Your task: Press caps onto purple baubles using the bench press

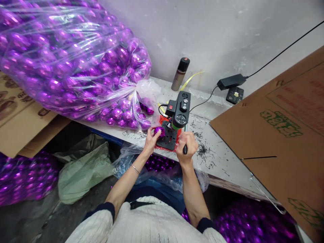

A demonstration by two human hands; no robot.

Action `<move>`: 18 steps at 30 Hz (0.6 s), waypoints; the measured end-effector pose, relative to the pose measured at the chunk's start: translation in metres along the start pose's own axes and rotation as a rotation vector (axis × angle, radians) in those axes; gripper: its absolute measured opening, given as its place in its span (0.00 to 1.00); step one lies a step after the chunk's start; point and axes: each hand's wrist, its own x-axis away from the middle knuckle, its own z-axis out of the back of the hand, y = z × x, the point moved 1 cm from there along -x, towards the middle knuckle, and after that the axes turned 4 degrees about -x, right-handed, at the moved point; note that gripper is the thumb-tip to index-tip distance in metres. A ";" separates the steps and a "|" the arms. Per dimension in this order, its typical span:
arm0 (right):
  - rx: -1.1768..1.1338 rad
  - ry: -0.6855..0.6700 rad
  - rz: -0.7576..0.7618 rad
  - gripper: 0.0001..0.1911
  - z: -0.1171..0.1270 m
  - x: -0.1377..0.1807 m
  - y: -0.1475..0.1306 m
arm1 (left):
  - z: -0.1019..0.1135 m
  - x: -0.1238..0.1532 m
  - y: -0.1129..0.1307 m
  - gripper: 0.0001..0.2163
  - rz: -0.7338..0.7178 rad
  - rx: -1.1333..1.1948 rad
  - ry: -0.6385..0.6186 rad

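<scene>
My left hand [152,137] is closed around a shiny purple ball [159,131] and holds it on the black base plate [169,139] of a small bench drill press [180,111]. My right hand [187,144] is wrapped round the press's black lever handle [185,149] at the machine's right side. The press stands on a red mat at the front edge of a white table [217,148]. Dark shavings lie scattered on the table around the machine.
A big clear bag of purple balls [73,60] fills the table's left. A spray can [180,73] stands by the wall, with a power adapter [231,81] to its right. A cardboard sheet [286,135] leans at right. More bagged purple balls [158,163] sit under the table edge.
</scene>
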 end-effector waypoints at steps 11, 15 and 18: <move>0.018 -0.019 0.030 0.11 0.002 -0.002 -0.002 | -0.007 0.001 -0.012 0.27 -0.547 -0.720 -0.111; 0.018 -0.020 0.028 0.12 0.003 -0.003 -0.004 | -0.011 0.001 -0.014 0.26 -0.646 -0.779 -0.153; 0.028 -0.032 0.022 0.12 0.004 -0.003 -0.004 | -0.015 0.002 -0.014 0.27 -0.639 -0.775 -0.151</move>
